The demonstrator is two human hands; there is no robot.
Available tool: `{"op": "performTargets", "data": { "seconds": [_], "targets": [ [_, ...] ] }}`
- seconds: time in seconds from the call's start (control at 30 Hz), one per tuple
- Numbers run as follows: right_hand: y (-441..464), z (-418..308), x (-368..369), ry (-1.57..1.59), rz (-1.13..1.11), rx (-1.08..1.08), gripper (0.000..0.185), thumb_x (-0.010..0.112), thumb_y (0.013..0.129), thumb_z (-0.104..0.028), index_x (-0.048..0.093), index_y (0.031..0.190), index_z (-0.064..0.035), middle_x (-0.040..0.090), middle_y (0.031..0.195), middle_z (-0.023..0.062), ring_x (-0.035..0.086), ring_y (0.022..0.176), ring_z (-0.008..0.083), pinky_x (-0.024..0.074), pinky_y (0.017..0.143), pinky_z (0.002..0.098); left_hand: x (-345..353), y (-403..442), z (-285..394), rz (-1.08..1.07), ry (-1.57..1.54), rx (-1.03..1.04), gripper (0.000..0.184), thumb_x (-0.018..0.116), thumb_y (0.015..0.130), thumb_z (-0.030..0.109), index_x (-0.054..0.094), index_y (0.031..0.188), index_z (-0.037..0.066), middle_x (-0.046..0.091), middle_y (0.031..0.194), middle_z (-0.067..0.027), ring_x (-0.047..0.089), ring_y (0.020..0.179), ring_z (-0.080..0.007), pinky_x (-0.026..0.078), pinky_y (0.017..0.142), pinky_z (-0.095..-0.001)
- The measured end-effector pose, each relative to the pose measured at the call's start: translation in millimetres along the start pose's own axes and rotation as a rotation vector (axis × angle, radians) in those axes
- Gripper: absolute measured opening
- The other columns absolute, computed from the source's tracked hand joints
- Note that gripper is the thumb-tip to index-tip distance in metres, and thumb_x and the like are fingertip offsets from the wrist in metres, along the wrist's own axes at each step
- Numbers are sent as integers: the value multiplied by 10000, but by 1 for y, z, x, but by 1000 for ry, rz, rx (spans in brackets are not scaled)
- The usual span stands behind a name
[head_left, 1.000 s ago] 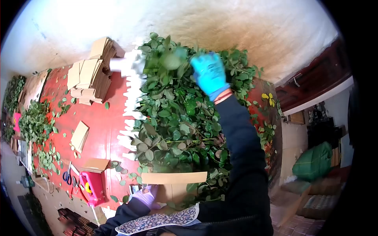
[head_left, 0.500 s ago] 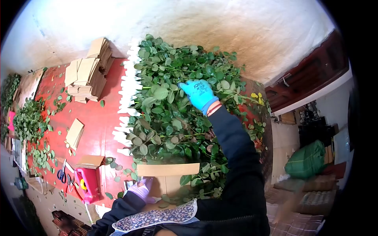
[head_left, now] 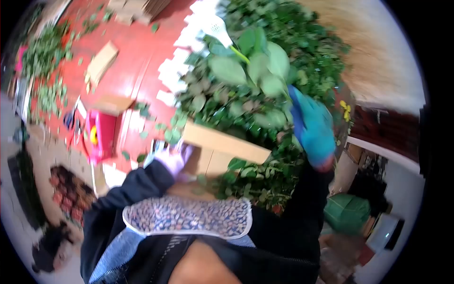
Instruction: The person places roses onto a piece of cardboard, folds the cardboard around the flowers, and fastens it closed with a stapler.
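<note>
My right hand (head_left: 314,128), in a blue glove, is closed round the lower part of a leafy flower stem (head_left: 259,71). The stem is lifted above the pile, and a white net sleeve (head_left: 217,29) covers its head, which points to the upper left. Below it lies a thick heap of similar green stems (head_left: 302,33), their white sleeved heads (head_left: 172,75) lined up on the left side. My left hand (head_left: 174,160), in a light purple glove, grips the left end of a folded cardboard piece (head_left: 231,144) at the table's near edge. Its fingertips are partly hidden.
On the red table (head_left: 137,61) are a pink tape dispenser (head_left: 101,135), scissors (head_left: 69,120), a small cardboard stack (head_left: 101,64) and loose leaves (head_left: 49,52). A bigger cardboard stack (head_left: 139,8) stands farther back. To the right are a wall (head_left: 383,52) and a green sack (head_left: 347,213).
My right hand has drawn one sleeved stem up from the heap and moved right and nearer to me. My left hand stays at the cardboard. The camera view has tilted down.
</note>
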State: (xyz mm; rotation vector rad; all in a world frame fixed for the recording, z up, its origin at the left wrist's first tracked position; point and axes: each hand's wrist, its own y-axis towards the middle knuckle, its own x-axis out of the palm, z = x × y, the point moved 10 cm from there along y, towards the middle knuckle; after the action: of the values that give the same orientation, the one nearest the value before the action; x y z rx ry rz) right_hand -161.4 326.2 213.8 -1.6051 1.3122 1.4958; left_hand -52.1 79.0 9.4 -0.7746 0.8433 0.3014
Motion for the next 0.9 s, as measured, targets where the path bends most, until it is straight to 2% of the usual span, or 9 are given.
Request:
{"op": "performTargets", "data": {
  "seconds": [0.13, 0.23, 0.3, 0.37, 0.47, 0.63, 0.7, 0.83, 0.9],
  "targets": [
    [-80, -75, 23, 553, -473, -48, 525, 636, 764, -6, 614, 1278, -106, 581, 730, 92, 577, 610, 273, 460, 561, 380, 14, -6, -17, 33, -176, -73, 837, 772, 717, 507, 445, 1298, 1, 498, 1248, -224, 556, 1136, -362, 485, 936, -428],
    [-140, -78, 81, 532, -753, 108, 456, 627, 802, -41, 638, 1254, -102, 639, 810, 112, 636, 724, 288, 501, 659, 400, 19, -9, -29, 128, -295, -110, 824, 827, 652, 516, 481, 1182, -11, 534, 1112, -211, 577, 1071, -356, 489, 896, -424],
    [-178, -69, 116, 599, -697, 134, 419, 612, 835, -34, 639, 1249, -88, 660, 855, 116, 646, 740, 288, 501, 654, 388, 18, -11, -37, 141, -344, -149, 817, 863, 608, 521, 505, 1104, -20, 558, 1021, -202, 591, 1027, -353, 493, 869, -422],
    [-200, -58, 134, 669, -637, 170, 383, 596, 867, -26, 639, 1244, -74, 680, 899, 121, 656, 756, 288, 501, 648, 376, 17, -13, -42, 48, -340, -229, 891, 891, 576, 477, 479, 1204, -3, 575, 1062, -211, 594, 1016, -389, 490, 860, -452],
    [-228, -51, 166, 715, -923, 408, 395, 602, 845, -58, 637, 1236, -103, 685, 979, 165, 660, 857, 353, 525, 751, 425, 12, -22, -36, 258, -428, -105, 770, 877, 613, 382, 482, 1167, 22, 536, 1076, -197, 591, 965, -382, 500, 801, -443],
    [-227, -59, 176, 587, -781, 183, 393, 593, 842, -59, 621, 1230, -109, 680, 987, 157, 656, 875, 350, 525, 769, 426, -19, -23, 32, 324, -108, 392, 274, 734, 739, 176, 612, 980, 134, 565, 920, -70, 643, 781, -250, 551, 611, -363],
    [-230, -58, 181, 557, -782, 156, 387, 591, 855, -92, 611, 1241, -120, 680, 979, 160, 656, 873, 350, 526, 778, 430, -19, -21, 36, 275, -39, 408, 160, 666, 754, 144, 626, 907, 117, 564, 874, -71, 645, 766, -219, 543, 610, -350],
    [-185, -70, 116, 142, -772, 46, 358, 653, 863, -295, 645, 1155, -89, 668, 890, 141, 659, 823, 337, 513, 696, 436, -26, -26, 41, 346, -29, 430, 118, 643, 759, 152, 622, 863, 102, 558, 882, -76, 639, 734, -232, 524, 567, -367],
    [-118, -66, 53, -8, -677, 131, 273, 701, 814, -183, 649, 1065, -88, 621, 771, 107, 643, 734, 306, 501, 630, 417, -26, -23, 43, 269, -12, 412, 100, 630, 761, 146, 612, 846, 97, 557, 885, -78, 640, 726, -230, 521, 563, -365]
  ]
}}
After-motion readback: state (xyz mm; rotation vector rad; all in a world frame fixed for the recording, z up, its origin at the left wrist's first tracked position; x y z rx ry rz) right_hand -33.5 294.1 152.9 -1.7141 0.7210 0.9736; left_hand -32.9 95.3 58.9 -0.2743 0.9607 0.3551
